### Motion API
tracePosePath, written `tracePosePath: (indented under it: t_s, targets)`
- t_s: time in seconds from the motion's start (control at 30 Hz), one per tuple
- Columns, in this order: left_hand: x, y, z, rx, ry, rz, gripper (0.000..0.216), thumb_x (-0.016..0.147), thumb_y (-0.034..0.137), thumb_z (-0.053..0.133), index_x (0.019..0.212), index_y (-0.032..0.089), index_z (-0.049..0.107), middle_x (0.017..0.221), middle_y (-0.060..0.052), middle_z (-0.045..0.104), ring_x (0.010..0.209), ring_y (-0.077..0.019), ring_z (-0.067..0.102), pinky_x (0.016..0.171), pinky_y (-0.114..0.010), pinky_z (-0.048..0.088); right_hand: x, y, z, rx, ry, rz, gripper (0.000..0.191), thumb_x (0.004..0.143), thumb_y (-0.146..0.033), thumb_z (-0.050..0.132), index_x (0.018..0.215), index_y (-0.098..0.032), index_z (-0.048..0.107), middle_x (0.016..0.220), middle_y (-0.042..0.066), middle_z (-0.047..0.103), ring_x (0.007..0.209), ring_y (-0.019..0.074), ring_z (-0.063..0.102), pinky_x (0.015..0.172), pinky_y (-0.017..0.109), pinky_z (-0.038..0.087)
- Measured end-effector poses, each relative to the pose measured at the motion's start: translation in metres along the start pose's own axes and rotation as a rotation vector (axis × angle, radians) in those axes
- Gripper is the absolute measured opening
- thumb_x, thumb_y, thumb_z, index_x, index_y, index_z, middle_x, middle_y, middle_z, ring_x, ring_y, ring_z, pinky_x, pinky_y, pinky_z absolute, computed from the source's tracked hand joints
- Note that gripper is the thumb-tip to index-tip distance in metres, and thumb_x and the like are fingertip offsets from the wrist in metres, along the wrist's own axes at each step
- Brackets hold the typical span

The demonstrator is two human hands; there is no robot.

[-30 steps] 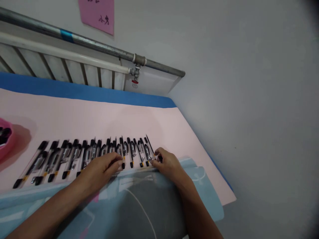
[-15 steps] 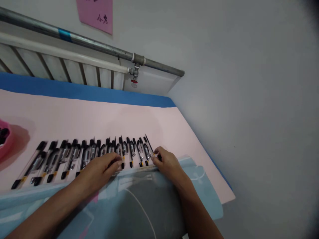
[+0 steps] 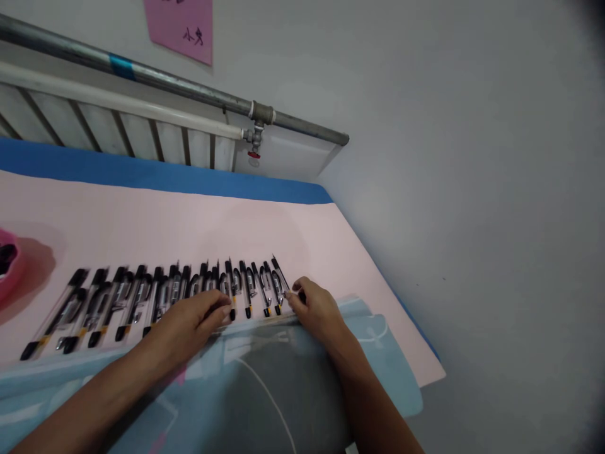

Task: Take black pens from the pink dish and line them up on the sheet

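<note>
My right hand is closed in a pinch at the right end of a row of pens. Its fingertips are on the lower end of a thin dark pen refill, whose upper end meets a black pen tip piece. My left hand rests with curled fingers at the near side of the row. Its thumb and forefinger come together beside the black end of a clear pen barrel; whether they grip anything is hidden. Black pen caps with clips lie between the barrels.
A pink container with dark items stands at the left edge. The pens lie on a pink tabletop with a blue border. Light blue patterned cloth covers the near edge. Behind are a radiator, a metal pipe and a wall.
My right hand has shifted slightly up and left with the refill. The refill's upper end, earlier beside the black tip piece, now lines up with it. My left hand stays in place.
</note>
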State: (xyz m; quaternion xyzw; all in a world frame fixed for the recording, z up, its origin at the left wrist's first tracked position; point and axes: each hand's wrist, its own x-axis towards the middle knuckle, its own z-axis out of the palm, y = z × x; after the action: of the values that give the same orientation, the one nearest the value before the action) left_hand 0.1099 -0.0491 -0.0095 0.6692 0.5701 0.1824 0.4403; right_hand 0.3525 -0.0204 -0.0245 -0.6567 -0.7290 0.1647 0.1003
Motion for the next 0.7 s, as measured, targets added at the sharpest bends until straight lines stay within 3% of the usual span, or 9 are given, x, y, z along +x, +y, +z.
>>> tracePosePath:
  t_s: [0.2,0.33,0.5,0.6,0.7]
  targets:
    - [0.0,-0.003,0.001,0.006,0.039,0.021,0.032,0.082,0.042,0.039,0.092,0.022,0.062,0.089,-0.003,0.068,0.082,-0.0204,0.062,0.068,-0.029,0.044,0.003,0.003,0.002,0.027,0.089,-0.021,0.017,0.08,-0.031,0.046,0.08,-0.019,0.058,0.07,0.002,0.062,0.061,0.0124,0.05,0.055,0.022,0.031]
    - [0.0,-0.01,-0.006,-0.034,0.167,0.042,0.032,0.082,0.044,0.041,0.096,0.023,0.06,0.084,-0.001,0.067,0.074,-0.0182,0.061,0.065,-0.028,0.044,0.006,0.007,0.002,0.071,0.176,-0.02,0.019,0.079,-0.031,0.044,0.073,-0.019,0.057,0.064,0.0,0.06,0.058,0.0124,0.05,0.054,0.022,0.033]
    - [-0.001,-0.021,-0.03,-0.105,0.477,0.038,0.03,0.08,0.041,0.045,0.094,0.02,0.061,0.08,-0.002,0.066,0.073,-0.0166,0.061,0.066,-0.027,0.045,0.004,0.001,-0.008,0.139,0.225,-0.017,0.022,0.075,-0.037,0.042,0.068,-0.021,0.056,0.059,0.0,0.06,0.056,0.0148,0.053,0.053,0.024,0.036]
    - [-0.002,-0.037,-0.063,-0.151,0.713,0.048,0.029,0.081,0.037,0.043,0.096,0.018,0.06,0.079,-0.002,0.066,0.071,-0.0151,0.062,0.067,-0.026,0.047,0.007,0.003,-0.011,0.204,0.196,0.025,0.023,0.07,-0.045,0.045,0.066,-0.024,0.056,0.058,0.001,0.061,0.053,0.0175,0.055,0.052,0.028,0.038]
    - [-0.016,-0.061,-0.11,0.187,1.031,-0.145,0.032,0.084,0.031,0.037,0.104,0.016,0.058,0.096,-0.006,0.066,0.087,-0.0165,0.061,0.078,-0.027,0.046,0.016,0.014,-0.003,0.232,0.065,0.1,0.021,0.063,-0.049,0.053,0.068,-0.029,0.058,0.062,0.004,0.064,0.052,0.0189,0.057,0.053,0.031,0.04]
